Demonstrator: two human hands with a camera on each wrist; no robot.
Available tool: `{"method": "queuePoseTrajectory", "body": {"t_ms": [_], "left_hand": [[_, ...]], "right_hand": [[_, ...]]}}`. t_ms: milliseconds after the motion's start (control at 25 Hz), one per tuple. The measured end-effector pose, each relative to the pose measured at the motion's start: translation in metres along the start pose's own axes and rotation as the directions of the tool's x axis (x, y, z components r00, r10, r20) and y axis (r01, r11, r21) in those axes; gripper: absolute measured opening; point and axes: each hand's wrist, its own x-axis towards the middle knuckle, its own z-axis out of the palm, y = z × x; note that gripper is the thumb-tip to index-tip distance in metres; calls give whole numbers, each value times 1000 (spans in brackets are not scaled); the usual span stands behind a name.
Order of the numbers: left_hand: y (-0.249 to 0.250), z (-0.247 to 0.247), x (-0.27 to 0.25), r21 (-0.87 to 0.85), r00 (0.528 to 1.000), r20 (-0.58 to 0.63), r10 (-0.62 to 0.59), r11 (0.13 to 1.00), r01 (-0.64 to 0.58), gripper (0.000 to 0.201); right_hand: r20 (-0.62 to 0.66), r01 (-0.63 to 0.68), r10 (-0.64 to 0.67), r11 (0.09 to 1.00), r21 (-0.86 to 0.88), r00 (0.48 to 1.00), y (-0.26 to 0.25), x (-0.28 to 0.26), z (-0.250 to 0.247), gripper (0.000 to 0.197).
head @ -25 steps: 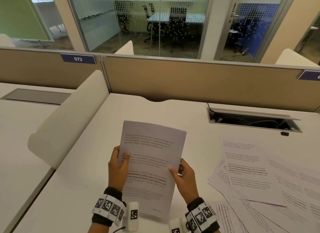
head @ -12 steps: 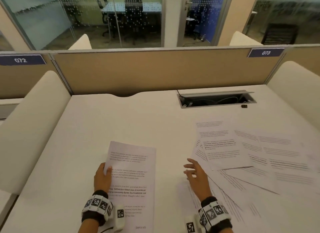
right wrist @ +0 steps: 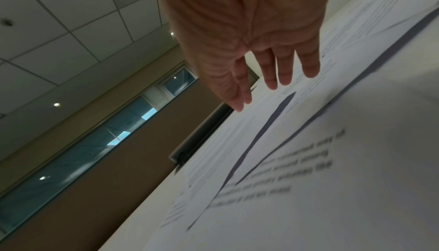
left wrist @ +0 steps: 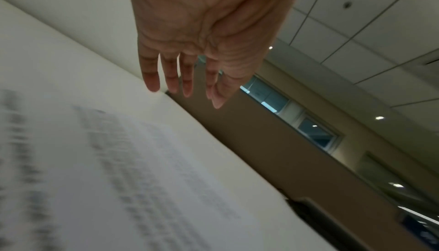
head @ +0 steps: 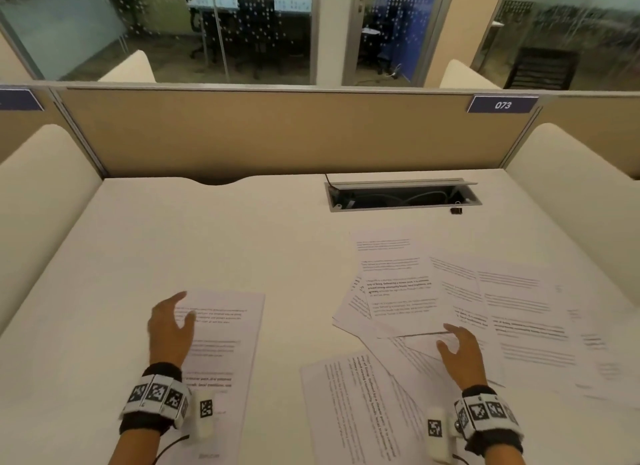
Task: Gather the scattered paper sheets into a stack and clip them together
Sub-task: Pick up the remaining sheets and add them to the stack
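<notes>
A printed sheet [head: 225,347] lies flat on the white desk [head: 207,243] at the near left. My left hand [head: 173,321] hovers over its left edge, fingers straight and holding nothing, as the left wrist view [left wrist: 187,78] confirms. Several scattered sheets [head: 485,308] overlap on the right half of the desk, and one more sheet [head: 353,409] lies near the front. My right hand [head: 457,347] hangs open just above the scattered sheets, fingers extended in the right wrist view [right wrist: 273,78]. A small black binder clip [head: 456,210] sits by the cable tray.
An open cable tray [head: 401,196] is sunk into the desk at the back right. A tan partition [head: 277,132] closes the far side, and cream side dividers [head: 41,201] stand left and right. Bare desk lies between the left sheet and the partition.
Both hands held the sheet up a second ago. It was laid flat on the desk at the left; both hands have let go, and the right hand moved right over the scattered sheets.
</notes>
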Motion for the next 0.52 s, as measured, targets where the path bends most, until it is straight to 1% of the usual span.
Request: {"method": "queuePoseTrajectory", "body": {"t_ms": [80, 120, 200, 240, 320, 400, 440, 480, 520], "left_hand": [[43, 25, -14, -129, 987, 137, 80, 990, -62, 41], [63, 40, -21, -154, 971, 203, 125, 984, -95, 42], [97, 78, -35, -139, 926, 317, 203, 976, -166, 45], [109, 99, -40, -118, 897, 381, 223, 974, -192, 47], [128, 141, -47, -62, 841, 499, 210, 976, -207, 48], [141, 179, -49, 6, 797, 586, 148, 982, -186, 49], [145, 194, -50, 33, 785, 609, 109, 986, -163, 49], [149, 207, -50, 57, 787, 613, 76, 989, -139, 48], [151, 216, -50, 72, 799, 599, 54, 990, -120, 47]], "right_hand": [[48, -51, 53, 998, -42, 997, 9, 21, -10, 44], [79, -61, 66, 996, -66, 995, 11, 29, -12, 47], [142, -43, 56, 994, -97, 988, 12, 44, -18, 52], [174, -28, 46, 994, -109, 984, 12, 48, -18, 54], [240, 10, 24, 991, -137, 970, 11, 56, -19, 57], [290, 26, 22, 987, -161, 957, 9, 60, -20, 61], [307, 33, 22, 985, -171, 952, 8, 60, -19, 62], [319, 46, 13, 983, -177, 948, 7, 61, -19, 63], [328, 60, 3, 982, -180, 945, 7, 58, -17, 63]]}}
